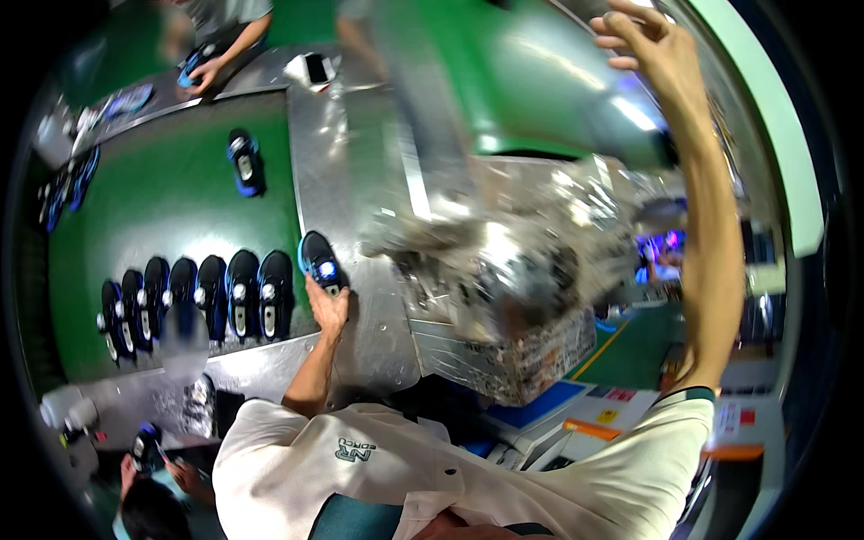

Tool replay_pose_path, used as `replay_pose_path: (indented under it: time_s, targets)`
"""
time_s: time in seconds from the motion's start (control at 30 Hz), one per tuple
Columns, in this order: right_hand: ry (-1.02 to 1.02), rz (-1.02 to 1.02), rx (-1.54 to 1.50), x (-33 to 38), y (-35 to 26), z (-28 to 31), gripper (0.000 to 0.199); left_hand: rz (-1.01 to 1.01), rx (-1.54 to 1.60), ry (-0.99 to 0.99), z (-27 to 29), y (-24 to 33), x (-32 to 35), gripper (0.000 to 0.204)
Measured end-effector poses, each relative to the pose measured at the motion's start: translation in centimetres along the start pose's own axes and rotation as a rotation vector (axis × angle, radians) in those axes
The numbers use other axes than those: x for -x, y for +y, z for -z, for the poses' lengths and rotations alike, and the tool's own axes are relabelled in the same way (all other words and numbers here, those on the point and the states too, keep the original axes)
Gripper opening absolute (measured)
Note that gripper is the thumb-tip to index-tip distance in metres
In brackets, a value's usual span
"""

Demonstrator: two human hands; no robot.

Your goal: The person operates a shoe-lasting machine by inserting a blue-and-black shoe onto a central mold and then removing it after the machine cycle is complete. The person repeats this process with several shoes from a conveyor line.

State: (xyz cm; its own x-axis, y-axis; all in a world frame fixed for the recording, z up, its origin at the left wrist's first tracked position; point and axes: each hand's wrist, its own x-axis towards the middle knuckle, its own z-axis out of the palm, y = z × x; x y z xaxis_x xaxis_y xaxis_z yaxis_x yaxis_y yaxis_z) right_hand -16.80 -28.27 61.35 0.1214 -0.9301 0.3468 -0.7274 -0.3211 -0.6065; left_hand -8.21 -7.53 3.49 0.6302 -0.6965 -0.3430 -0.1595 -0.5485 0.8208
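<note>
My left hand (pixel 328 310) grips the heel end of a black cycling-style shoe (pixel 315 250) with blue edging and a bright round dial. The shoe rests on or just over the metal edge (pixel 355 310) of the work table; I cannot tell which. My right hand (pixel 639 36) is raised high at the upper right, at the end of an outstretched arm. Its fingers are apart and slightly bent, with nothing visible in them. Several similar black shoes (pixel 241 292) stand in a row on the green surface left of my left hand. A single shoe (pixel 244 164) lies farther away.
Crumpled clear plastic bags (pixel 504 261), partly blurred, cover a box (pixel 531 360) right of the table. A co-worker's hand (pixel 205 74) holds a shoe at the far side; another person (pixel 184 477) handles one at lower left. A phone (pixel 317 68) lies on the far ledge.
</note>
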Motion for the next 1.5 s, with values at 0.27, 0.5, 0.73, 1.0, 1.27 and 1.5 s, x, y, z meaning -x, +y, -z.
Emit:
replay_pose_path:
  time_s: [0.27, 0.5, 0.73, 1.0, 1.27, 1.5]
  targets:
    - [-0.280, 0.005, 0.266, -15.5, 2.3, -9.6, 0.080, 0.048, -0.032, -0.045, 1.1, 0.7, 1.4, 0.097]
    - [-0.101, 0.010, 0.148, -13.2, 2.5, -10.5, 0.058, 0.052, -0.080, -0.087, 0.5, 0.4, 0.9, 0.098]
    - [0.049, 0.068, 0.265, -3.9, 3.2, -0.1, 0.046, -0.214, 0.135, -0.159, -0.4, -2.2, -0.6, 0.099]
    - [0.015, 0.567, -0.171, 18.1, 9.8, 15.4, 0.050, -0.204, 0.306, -0.738, 6.2, 8.4, 10.9, 0.056]
    - [-0.361, 0.256, -0.054, 46.9, 11.7, 21.0, 0.036, 0.331, 0.468, -2.139, 5.6, 20.0, 31.4, 0.093]
    - [0.644, -0.336, 0.258, 69.9, 13.0, 22.0, 0.053, 0.476, 0.189, -2.509, 3.5, 17.6, 49.3, 0.067]
